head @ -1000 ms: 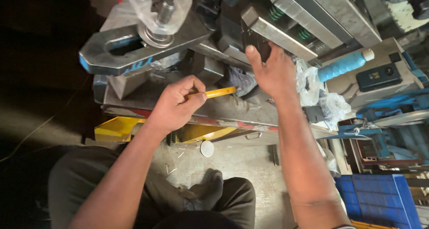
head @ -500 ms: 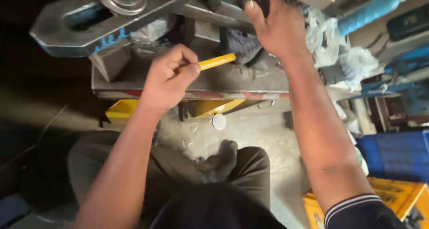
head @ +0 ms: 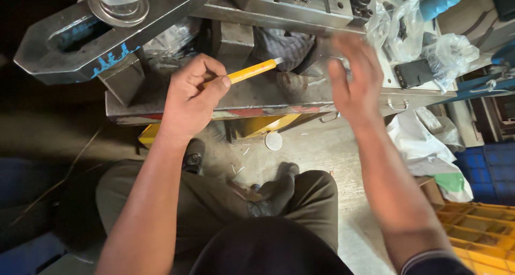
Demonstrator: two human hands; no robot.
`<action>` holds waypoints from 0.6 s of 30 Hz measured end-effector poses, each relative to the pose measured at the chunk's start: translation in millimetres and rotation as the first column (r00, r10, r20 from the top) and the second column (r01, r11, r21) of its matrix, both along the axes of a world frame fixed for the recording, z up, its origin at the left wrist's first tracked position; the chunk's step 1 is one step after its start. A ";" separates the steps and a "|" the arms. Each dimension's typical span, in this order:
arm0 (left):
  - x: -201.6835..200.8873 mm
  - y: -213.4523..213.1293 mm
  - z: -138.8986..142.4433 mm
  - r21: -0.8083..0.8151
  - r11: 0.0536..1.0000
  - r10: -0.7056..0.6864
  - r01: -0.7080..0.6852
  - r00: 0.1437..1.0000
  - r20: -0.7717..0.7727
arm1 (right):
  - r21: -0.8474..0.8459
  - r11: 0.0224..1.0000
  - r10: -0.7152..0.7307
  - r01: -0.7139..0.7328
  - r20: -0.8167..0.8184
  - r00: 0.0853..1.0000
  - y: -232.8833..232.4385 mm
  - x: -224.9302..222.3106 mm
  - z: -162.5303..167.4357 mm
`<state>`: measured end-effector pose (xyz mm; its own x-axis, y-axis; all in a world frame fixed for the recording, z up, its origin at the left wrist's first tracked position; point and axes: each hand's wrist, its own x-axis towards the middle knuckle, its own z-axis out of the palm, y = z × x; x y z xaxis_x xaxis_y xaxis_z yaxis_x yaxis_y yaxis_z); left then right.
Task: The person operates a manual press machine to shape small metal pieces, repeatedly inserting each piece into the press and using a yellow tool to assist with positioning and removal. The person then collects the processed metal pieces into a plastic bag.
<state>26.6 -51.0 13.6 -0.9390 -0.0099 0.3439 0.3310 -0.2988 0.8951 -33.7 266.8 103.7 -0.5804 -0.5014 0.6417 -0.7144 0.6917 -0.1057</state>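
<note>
While my left hand (head: 189,100) is curled shut around the yellow-handled tool (head: 248,71), I log that tool's long axis as running up and to the right, its pale tip over the steel surface (head: 300,95) just short of the dark cloth (head: 287,47). My right hand (head: 354,79) hovers spread and empty, blurred, to the right of the tip and near it. The left hand is nearer, being the holder. A grey bracket (head: 70,41) lies beyond, upper left.

The right hand (head: 354,82) let go of the dark part on the machine (head: 289,6) and drew back, fingers spread and empty.
</note>
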 end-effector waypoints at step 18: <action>-7.5 5.3 -0.9 0.037 0.999 0.015 -0.016 0.999 0.041 | -0.225 0.961 -0.133 0.158 0.122 0.984 31.6 31.0 -53.6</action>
<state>19.1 -45.7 12.6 -0.9518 -0.0368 0.3044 0.2993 -0.3274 0.8962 -2.7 298.4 50.1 -0.7060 -0.2505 0.6624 -0.5845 0.7343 -0.3452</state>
